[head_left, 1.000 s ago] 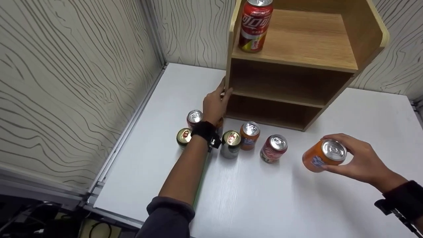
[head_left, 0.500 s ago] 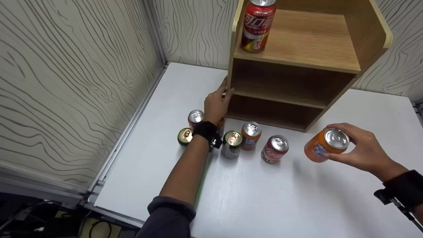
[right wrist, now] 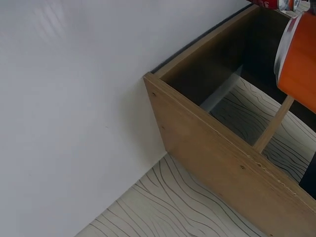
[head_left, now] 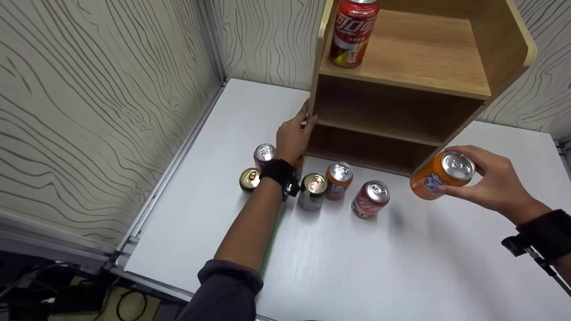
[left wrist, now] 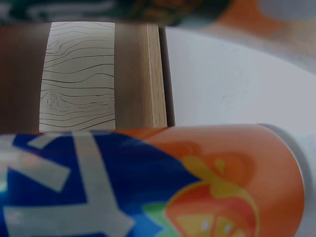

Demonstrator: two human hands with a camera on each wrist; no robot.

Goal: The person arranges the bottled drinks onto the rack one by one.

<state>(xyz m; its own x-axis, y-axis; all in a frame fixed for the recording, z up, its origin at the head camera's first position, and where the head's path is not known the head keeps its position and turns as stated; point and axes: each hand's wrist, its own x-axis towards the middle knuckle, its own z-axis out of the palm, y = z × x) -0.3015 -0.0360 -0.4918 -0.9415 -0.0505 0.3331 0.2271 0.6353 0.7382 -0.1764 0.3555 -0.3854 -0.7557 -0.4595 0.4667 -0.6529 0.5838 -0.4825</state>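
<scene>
My right hand (head_left: 495,178) holds an orange soda can (head_left: 430,180) above the table, tilted, with its silver lid toward the head camera. The can's orange side also shows in the right wrist view. My left hand (head_left: 292,136) grips the left side panel of a wooden shelf (head_left: 446,89), thumb at the front edge and fingers along the outside. Beneath the left wrist, another orange can (left wrist: 237,153) fills the lower left wrist view. Around it stand a green can (head_left: 312,191), an orange can (head_left: 339,180) and a pinkish-red can (head_left: 370,199).
A red cola can (head_left: 354,33) stands on the shelf's top level at the left. Two dark compartments open below. Left of my forearm are a silver-lidded can (head_left: 265,154) and a gold-lidded can (head_left: 250,179). Patterned walls (head_left: 111,111) border the white table (head_left: 339,267).
My right hand has raised the orange can and brought it closer to the shelf's lower right corner, tilting it more. The left hand stays at the shelf's side; the head view shifts slightly.
</scene>
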